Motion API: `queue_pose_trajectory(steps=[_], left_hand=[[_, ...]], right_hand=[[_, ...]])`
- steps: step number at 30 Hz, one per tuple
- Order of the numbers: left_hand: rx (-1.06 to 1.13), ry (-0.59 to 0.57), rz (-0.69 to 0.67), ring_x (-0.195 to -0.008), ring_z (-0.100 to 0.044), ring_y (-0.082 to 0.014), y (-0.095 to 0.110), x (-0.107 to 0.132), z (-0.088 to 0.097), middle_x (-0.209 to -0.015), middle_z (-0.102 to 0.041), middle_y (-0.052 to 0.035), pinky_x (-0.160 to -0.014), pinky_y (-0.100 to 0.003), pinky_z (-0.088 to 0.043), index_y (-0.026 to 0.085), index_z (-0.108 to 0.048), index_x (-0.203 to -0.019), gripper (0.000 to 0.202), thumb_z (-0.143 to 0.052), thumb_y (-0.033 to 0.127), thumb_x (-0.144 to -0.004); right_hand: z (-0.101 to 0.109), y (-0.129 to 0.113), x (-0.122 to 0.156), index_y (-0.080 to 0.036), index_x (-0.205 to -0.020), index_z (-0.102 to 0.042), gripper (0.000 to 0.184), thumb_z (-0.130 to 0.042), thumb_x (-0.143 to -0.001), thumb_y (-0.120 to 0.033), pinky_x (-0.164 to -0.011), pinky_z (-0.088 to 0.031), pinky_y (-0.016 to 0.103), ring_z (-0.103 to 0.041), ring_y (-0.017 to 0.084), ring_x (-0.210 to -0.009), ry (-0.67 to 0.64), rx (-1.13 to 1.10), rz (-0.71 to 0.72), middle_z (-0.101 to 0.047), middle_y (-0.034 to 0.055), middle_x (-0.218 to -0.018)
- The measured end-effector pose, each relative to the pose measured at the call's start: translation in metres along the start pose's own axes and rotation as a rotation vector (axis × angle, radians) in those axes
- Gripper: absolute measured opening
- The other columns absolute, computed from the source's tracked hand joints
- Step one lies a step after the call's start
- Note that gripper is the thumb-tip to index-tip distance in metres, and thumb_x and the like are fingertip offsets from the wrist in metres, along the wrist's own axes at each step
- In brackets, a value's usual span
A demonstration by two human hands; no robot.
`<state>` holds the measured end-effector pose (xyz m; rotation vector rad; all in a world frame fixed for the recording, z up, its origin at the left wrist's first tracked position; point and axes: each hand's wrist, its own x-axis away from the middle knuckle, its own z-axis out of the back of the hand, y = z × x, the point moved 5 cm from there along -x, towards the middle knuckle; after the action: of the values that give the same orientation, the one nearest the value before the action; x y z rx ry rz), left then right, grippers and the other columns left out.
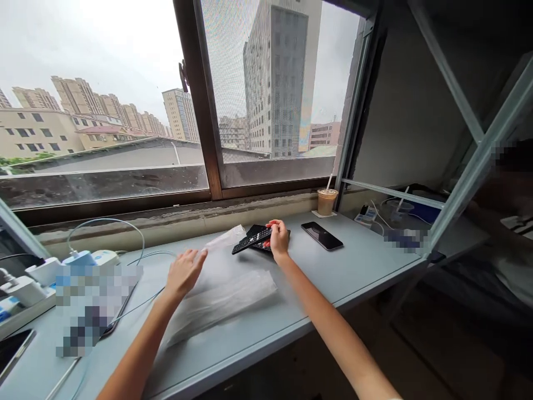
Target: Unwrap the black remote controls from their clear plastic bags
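Note:
My right hand (278, 238) is pinched around the right end of a thin black slab (250, 240), whose face carries a grid of small keys or holes. A second dark slab (262, 249) with red spots lies partly beneath it on the grey desk, mostly covered. My left hand (186, 272) has its fingers stretched out, holding nothing, above the left side of a clear plastic bag (233, 297). That bag lies crumpled and flattened across the desk between my forearms. Whether my left fingers touch the plastic cannot be told.
A dark phone (322, 235) lies right of the slabs, and an iced drink cup (327, 201) with a straw stands behind it. At left are a power strip (29, 311) with several chargers, pale cables and a blurred device. A metal post (458, 183) borders the desk's right side.

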<state>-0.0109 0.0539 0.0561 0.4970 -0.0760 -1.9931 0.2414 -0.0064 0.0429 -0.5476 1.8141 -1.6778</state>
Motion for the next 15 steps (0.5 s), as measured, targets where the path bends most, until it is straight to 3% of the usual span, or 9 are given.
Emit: queue_pose_trajectory(steps=[4, 6, 10, 13, 15], left_hand=[[-0.122, -0.110, -0.060, -0.091, -0.052, -0.0251, 0.009, 0.006, -0.008, -0.100, -0.060, -0.0087, -0.076, -0.037, -0.039, 0.020, -0.062, -0.085, 0.036, -0.030, 0.037, -0.081], [-0.152, -0.115, -0.084, -0.090, -0.052, -0.0245, 0.011, 0.006, -0.006, -0.098, -0.060, -0.0080, -0.076, -0.037, -0.037, 0.020, -0.060, -0.080, 0.035, -0.027, 0.029, -0.082], [-0.059, 0.032, 0.028, -0.091, -0.052, -0.0247, 0.001, 0.002, 0.008, -0.090, -0.060, -0.0087, -0.074, -0.036, -0.037, 0.019, -0.055, -0.079, 0.038, -0.019, 0.028, -0.086], [0.050, 0.169, 0.118, -0.087, -0.055, -0.0237, -0.006, -0.001, 0.018, -0.084, -0.060, -0.0080, -0.071, -0.033, -0.038, 0.019, -0.049, -0.070, 0.036, -0.022, 0.037, -0.086], [0.113, 0.231, 0.141, -0.081, -0.056, -0.0219, -0.008, -0.001, 0.021, -0.078, -0.060, -0.0064, -0.068, -0.030, -0.038, 0.020, -0.045, -0.066, 0.035, -0.024, 0.040, -0.085]], right_hand=[[-0.016, 0.000, 0.008, -0.021, -0.084, -0.057, 0.026, -0.032, -0.080, -0.024, -0.035, -0.040, 0.021, -0.055, 0.009, -0.042, -0.170, 0.072, 0.018, -0.062, 0.0017, -0.083], [-0.020, 0.002, 0.010, -0.020, -0.078, -0.059, 0.019, -0.041, -0.076, -0.024, -0.037, -0.042, 0.022, -0.058, 0.010, -0.047, -0.237, 0.102, 0.044, -0.061, 0.0024, -0.086], [-0.023, 0.007, 0.012, -0.019, -0.080, -0.063, 0.019, -0.060, -0.062, -0.021, -0.049, -0.047, 0.025, -0.061, 0.013, -0.061, -0.336, 0.273, 0.169, -0.061, 0.0049, -0.099], [-0.024, 0.007, 0.016, -0.021, -0.085, -0.065, 0.030, -0.068, -0.055, -0.020, -0.069, -0.047, 0.029, -0.061, 0.018, -0.079, -0.379, 0.468, 0.302, -0.064, 0.0029, -0.093], [-0.025, 0.006, 0.020, -0.024, -0.086, -0.066, 0.034, -0.071, -0.053, -0.021, -0.075, -0.044, 0.031, -0.060, 0.020, -0.087, -0.394, 0.580, 0.314, -0.066, 0.0013, -0.092]])
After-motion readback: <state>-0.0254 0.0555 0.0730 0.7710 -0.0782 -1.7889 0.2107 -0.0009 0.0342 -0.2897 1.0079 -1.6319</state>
